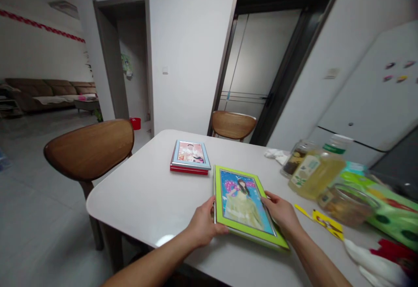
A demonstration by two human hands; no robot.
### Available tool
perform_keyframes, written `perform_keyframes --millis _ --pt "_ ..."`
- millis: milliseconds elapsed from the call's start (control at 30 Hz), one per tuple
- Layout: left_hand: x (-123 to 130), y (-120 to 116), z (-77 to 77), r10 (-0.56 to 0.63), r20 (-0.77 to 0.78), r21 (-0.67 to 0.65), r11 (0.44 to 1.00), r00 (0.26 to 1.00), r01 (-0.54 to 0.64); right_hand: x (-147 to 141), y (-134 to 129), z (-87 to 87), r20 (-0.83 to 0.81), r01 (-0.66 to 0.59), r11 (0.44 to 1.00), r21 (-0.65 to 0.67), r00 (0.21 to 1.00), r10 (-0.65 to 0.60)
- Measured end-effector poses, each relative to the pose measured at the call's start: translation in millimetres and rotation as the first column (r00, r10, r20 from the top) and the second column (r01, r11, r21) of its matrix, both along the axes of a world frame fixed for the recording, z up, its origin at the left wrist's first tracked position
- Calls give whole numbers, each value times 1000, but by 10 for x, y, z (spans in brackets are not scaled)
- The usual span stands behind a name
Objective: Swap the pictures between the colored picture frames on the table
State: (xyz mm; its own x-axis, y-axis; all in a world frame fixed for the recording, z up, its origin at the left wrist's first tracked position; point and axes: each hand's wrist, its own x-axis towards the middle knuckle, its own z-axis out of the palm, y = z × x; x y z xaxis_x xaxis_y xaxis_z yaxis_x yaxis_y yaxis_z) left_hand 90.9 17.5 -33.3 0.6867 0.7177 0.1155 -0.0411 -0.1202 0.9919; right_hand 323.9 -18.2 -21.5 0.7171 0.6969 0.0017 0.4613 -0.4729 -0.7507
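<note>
The left hand (204, 224) has its fingers clamped on the left edge and near corner of a lime-green picture frame (242, 200); the right hand (282, 212) grips its right edge. Holding opposite sides probably steadies this broad, flat rectangle, at the near right of the smooth white worktop (140, 195); whether they touch, I cannot tell. Just beyond, to the left, a smaller pale-blue frame (190, 154) with shiny trim lies on a red-edged layer (188, 170), likely stacked to save room. Right, a clear bottle (321, 169) holds yellow liquid. At the far side stands a curved wooden chair (234, 125).
</note>
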Motion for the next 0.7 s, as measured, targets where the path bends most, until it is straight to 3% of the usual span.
perform_keyframes --millis 100,167,467,700 --pt "252 45 15 114 -255 294 955 960 -36 263 57 5 199 36 993 -113 980 -13" --pt "365 77 40 167 -330 388 921 929 -28 362 90 -2 257 54 989 -140 966 -16" --pt "547 128 72 192 -423 445 896 886 18 471 208 -118 453 70 953 -295 888 75" --pt "373 221 22 227 -343 326 939 911 -111 357 257 -72 550 62 945 -321 825 133"
